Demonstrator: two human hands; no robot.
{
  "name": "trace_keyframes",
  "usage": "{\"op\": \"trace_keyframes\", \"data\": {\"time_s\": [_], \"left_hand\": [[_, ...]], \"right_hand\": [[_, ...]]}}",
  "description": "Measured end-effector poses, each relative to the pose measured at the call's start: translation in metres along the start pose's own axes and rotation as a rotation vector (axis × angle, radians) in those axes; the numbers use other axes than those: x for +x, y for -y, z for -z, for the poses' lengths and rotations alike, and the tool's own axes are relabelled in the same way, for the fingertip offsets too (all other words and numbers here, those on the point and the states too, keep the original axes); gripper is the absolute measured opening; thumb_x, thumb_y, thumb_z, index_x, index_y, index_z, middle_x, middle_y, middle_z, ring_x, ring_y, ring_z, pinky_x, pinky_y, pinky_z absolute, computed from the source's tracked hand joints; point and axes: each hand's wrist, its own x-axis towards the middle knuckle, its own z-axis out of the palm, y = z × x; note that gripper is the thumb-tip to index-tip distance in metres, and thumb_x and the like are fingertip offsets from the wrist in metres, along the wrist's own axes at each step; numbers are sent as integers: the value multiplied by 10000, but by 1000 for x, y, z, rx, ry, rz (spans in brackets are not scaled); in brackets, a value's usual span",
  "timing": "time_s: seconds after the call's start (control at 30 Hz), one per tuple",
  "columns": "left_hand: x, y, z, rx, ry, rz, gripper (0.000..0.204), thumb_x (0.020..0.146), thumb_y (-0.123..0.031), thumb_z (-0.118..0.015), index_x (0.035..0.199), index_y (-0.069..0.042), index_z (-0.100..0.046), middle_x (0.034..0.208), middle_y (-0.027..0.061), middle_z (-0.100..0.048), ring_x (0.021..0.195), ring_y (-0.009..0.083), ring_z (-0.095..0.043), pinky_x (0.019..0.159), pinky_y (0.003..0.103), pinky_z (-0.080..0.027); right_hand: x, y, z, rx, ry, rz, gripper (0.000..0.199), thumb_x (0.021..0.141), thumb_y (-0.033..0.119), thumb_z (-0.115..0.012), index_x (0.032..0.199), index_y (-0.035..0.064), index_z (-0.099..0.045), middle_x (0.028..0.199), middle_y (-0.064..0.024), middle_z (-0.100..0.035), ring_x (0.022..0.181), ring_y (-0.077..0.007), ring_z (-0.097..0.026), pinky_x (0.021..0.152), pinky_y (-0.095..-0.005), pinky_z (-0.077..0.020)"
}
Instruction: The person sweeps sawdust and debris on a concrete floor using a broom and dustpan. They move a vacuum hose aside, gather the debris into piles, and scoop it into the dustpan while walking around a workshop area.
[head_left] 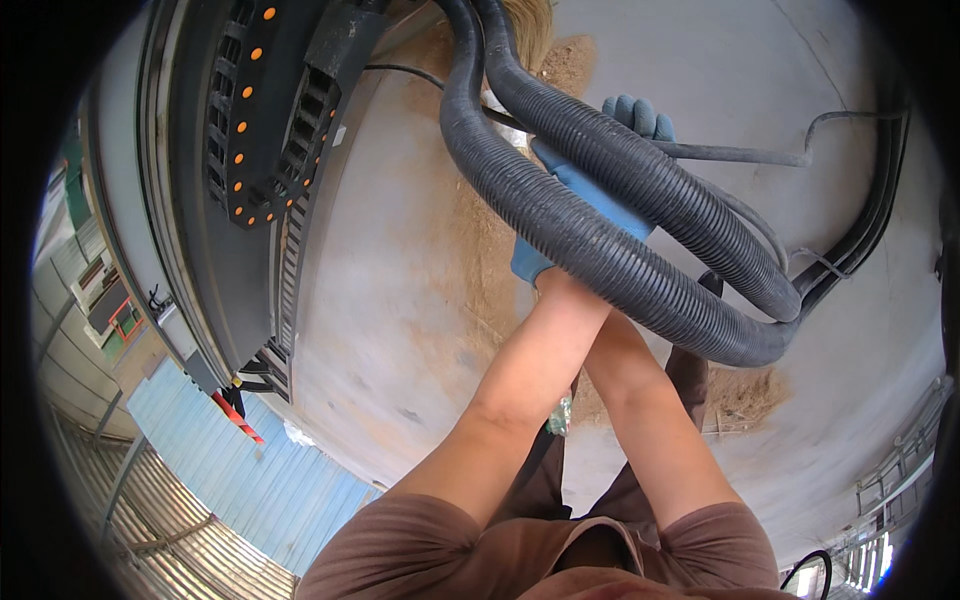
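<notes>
Both my forearms reach forward and come together under two thick black corrugated hoses (590, 240). My left hand (597, 200), in a blue glove, shows in the gap between the hoses. Beyond the farther hose, bent gloved fingers (640, 118) stick out close together, seemingly of this same hand; whatever they grip is hidden. My right forearm (640, 385) passes behind the left wrist, and the hoses cover my right hand. Straw-coloured broom bristles (528, 30) show at the top, beside a pile of brown dust (568, 65). The broom's handle cannot be made out.
A machine rail with a black cable chain (240, 140) dotted orange stands at left. Thin dark cables (740, 153) run rightward over the pale grey floor (370, 290). More brown debris (740, 400) lies near my legs. Blue corrugated panelling (240, 440) shows at lower left.
</notes>
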Motion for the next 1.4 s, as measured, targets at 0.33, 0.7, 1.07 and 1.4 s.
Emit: {"op": "trace_keyframes", "data": {"time_s": [0.33, 0.7, 1.07, 1.4], "left_hand": [[-21, -11, 6, 67, 51, 10, 571, 995, -572, -407, 908, -24, -543, 864, 88, -571, 825, 246, -571, 880, 401, -503], [-34, -7, -10, 129, -83, -53, 522, 993, -523, -432, 951, -15, -546, 905, 114, -597, 851, 251, -614, 880, 417, -530], [-21, 12, -30, 116, -132, -42, 638, 994, -591, -355, 1027, 1, -591, 988, 151, -662, 940, 276, -673, 943, 456, -543], [-10, 9, -3, 151, -74, -46, 670, 990, -602, -334, 1061, 20, -573, 1011, 173, -652, 961, 312, -672, 966, 495, -525]], "right_hand": [[-127, 17, -115, -74, 406, 252, 512, 880, 156, -550, 1378, 109, -444, 1141, -232, -617, 1000, -384, -618, 852, -483, -504], [-255, -59, -43, -298, 387, 397, 629, 829, 79, -538, 1440, 139, -397, 1089, -236, -621, 953, -401, -640, 816, -501, -519], [-162, -107, 123, -350, -200, -103, 610, 845, 121, -530, 1439, 125, -392, 1108, -226, -613, 967, -398, -643, 836, -473, -521], [-138, -79, 33, -203, 292, -58, 471, 864, 239, -541, 1315, 103, -540, 1214, -215, -605, 1070, -384, -620, 907, -451, -505]]}}
